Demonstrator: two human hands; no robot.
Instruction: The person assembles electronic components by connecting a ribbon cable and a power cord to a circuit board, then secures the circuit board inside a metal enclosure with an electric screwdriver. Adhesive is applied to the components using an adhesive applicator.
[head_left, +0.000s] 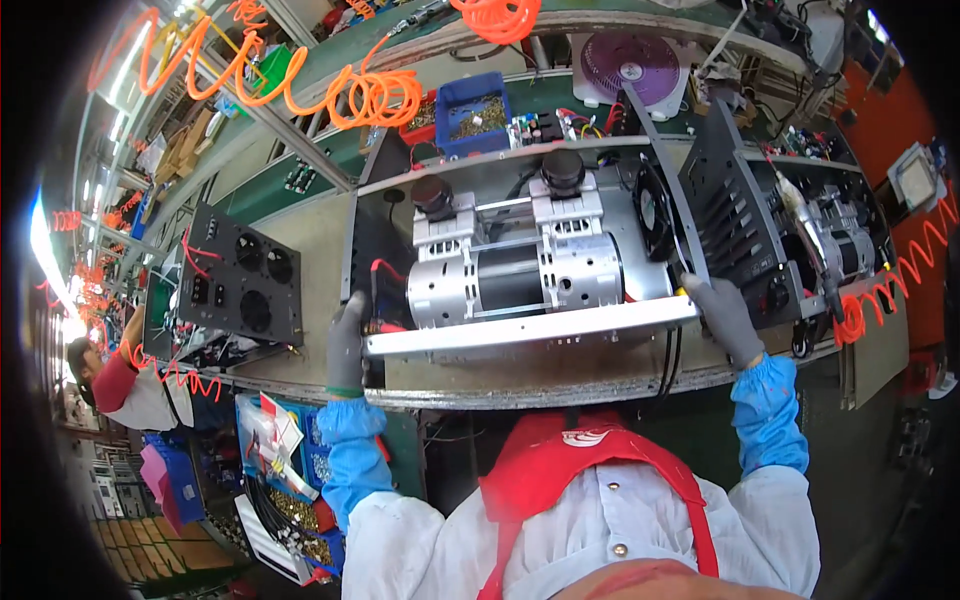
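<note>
On the bench in front of me is an open grey metal case (520, 330) with a silver two-headed compressor pump (515, 275) inside. The pump has black round caps on top, and a black fan (655, 212) is fixed at the case's right wall. My left hand (346, 338), in a grey glove, is closed on the case's near left corner. At the near right corner my right hand (727, 318), gloved alike, grips the edge beside the fan panel. Its fingertips are partly hidden by the case. Black cables (670, 362) hang below the front edge.
To the right stands a second case with a pump (845, 245) and an air tool (800, 205). A black fan panel (243, 275) stands at left. Behind are a blue parts bin (472, 145) and a purple fan (632, 70). A co-worker (140, 385) is at far left.
</note>
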